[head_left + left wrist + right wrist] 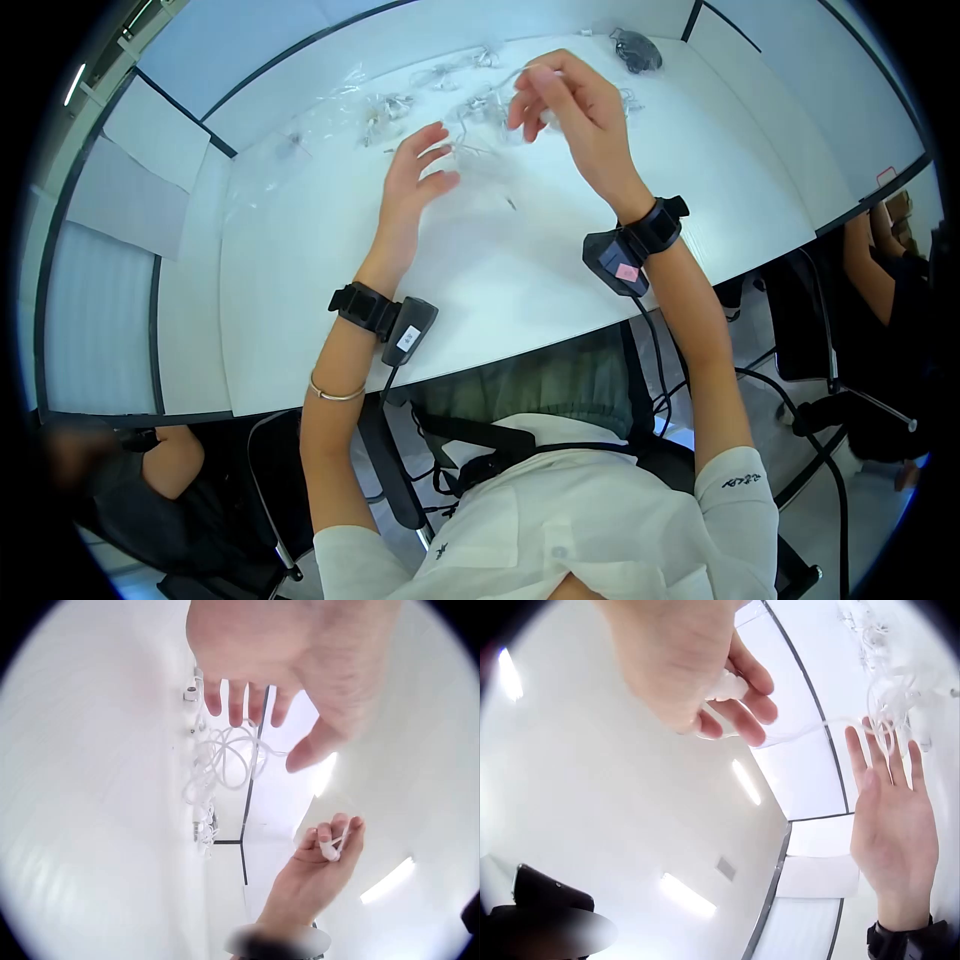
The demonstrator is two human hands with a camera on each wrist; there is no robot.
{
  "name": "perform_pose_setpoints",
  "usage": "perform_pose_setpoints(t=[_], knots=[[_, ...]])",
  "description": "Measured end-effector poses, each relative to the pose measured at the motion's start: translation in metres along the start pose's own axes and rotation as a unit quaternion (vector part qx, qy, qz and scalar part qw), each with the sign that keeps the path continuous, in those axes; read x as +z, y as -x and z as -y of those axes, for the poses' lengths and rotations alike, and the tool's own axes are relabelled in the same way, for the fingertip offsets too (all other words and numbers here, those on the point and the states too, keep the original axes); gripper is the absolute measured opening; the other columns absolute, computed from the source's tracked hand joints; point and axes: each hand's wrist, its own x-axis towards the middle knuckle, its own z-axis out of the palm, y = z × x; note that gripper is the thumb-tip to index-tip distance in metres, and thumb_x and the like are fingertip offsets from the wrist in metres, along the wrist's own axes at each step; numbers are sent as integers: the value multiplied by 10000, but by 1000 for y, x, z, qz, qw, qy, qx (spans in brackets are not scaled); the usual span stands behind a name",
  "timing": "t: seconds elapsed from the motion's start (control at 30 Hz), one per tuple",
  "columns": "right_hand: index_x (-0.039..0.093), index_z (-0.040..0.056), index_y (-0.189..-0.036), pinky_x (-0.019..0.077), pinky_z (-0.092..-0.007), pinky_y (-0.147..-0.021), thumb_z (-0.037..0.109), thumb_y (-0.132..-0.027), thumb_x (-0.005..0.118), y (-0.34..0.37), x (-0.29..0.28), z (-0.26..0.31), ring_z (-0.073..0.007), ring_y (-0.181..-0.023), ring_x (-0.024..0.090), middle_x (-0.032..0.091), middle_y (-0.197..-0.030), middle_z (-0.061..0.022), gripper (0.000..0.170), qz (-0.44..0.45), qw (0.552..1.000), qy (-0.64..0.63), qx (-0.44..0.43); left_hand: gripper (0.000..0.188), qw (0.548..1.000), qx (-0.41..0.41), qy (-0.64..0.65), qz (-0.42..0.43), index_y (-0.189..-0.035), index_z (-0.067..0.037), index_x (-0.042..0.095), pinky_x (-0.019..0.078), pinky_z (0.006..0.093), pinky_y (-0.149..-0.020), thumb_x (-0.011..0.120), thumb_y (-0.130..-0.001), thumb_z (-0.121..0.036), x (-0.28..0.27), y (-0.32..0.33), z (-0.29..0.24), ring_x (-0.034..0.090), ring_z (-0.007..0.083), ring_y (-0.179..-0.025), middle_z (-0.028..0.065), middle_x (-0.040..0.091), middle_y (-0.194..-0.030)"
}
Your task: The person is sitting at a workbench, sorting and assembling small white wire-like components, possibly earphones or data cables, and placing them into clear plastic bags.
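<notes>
My right hand (588, 110) is raised over the far part of the white table, its fingers curled around a white cable (802, 733). A small white end piece (727, 688) of it sits against the palm, under the fingers. From that hand the cable runs across to several loose loops by my left hand (408, 182). The left hand is held up with its fingers spread and slightly bent, the palm turned toward the right hand. In the left wrist view the cable loops (225, 757) lie behind the left fingertips, and nothing is gripped there.
More bundled white cables (385, 117) and clear plastic (345, 92) lie along the back of the white table (330, 260). A dark rounded bundle (636, 50) is in the back right corner. One small dark piece (511, 203) lies mid-table. Partition panels (190, 300) enclose the sides.
</notes>
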Motion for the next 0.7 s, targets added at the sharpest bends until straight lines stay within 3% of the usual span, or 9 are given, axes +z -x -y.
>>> perform_pose_setpoints(t=[0.13, 0.23, 0.3, 0.33, 0.4, 0.5, 0.57, 0.63, 0.7], knots=[[544, 27, -881, 408, -202, -530, 228, -919, 447, -8, 17, 22, -84, -567, 547, 630, -747, -67, 227, 92, 995, -33, 30, 522, 979, 101, -163, 65, -1183, -88, 497, 282, 382, -990, 690, -713, -206, 5, 4, 9, 355, 218, -1195, 71, 413, -1224], [545, 25, -874, 420, -200, -553, 238, -917, 448, -17, 26, 39, -99, -580, 564, 636, -768, -75, 238, 133, 989, -62, 15, 417, 953, 115, -259, 109, -1104, -98, 553, 291, 388, -980, 688, -724, -205, 12, 10, 4, 350, 225, -1176, 66, 399, -1219], [545, 23, -866, 434, -211, -568, 244, -917, 449, -25, 28, 44, -107, -591, 570, 639, -783, -81, 246, 146, 987, -56, -37, 218, 958, 112, -242, 101, -936, -85, 585, 310, 368, -948, 661, -747, -165, 11, 9, 5, 443, 206, -1062, 55, 495, -1067], [525, 1, -880, 472, -261, -641, 201, -915, 426, -29, 24, 53, -165, -678, 606, 638, -859, -119, 226, 146, 986, -63, -45, 183, 966, 93, -227, 85, -904, -76, 580, 316, 356, -938, 650, -756, -158, 7, 6, 12, 465, 198, -1035, 48, 518, -1024], [519, 34, -857, 471, -236, -650, 255, -920, 432, -40, 8, 59, -169, -728, 616, 638, -885, -151, 246, 51, 994, -90, -44, 119, 981, 64, -181, 25, -813, -35, 544, 358, 303, -873, 584, -806, -147, 6, 4, 15, 535, 159, -867, 36, 575, -818], [515, 44, -853, 449, -222, -608, 252, -940, 363, -47, -21, 78, -155, -728, 611, 636, -910, -156, 272, -64, 994, -43, -77, 145, 990, 28, -133, -22, -779, -19, 526, 388, 274, -814, 527, -841, -150, -2, -1, 20, 530, 134, -785, 44, 579, -771], [517, 57, -844, 441, -215, -606, 261, -938, 363, -46, -33, 81, -150, -707, 605, 638, -910, -153, 273, -167, 980, 9, -112, 187, 984, 61, -161, -41, -735, -10, 492, 400, 263, -757, 498, -860, -149, -1, 0, 10, 512, 111, -722, 44, 564, -711], [517, 65, -868, 439, -214, -626, 278, -934, 375, -49, -65, 82, -141, -733, 600, 631, -958, -154, 264, -202, 971, 20, -123, 199, 971, 94, -210, -61, -719, -8, 480, 396, 250, -729, 490, -864, -143, -6, -1, 9, 507, 100, -712, 42, 560, -705], [516, 66, -921, 438, -219, -667, 293, -932, 378, -45, -84, 81, -138, -799, 599, 617, -1028, -139, 265, -272, 944, 54, -178, 201, 985, 67, -139, -72, -704, -9, 472, 390, 234, -684, 476, -868, -127, -11, -3, 1, 500, 87, -685, 43, 550, -673]])
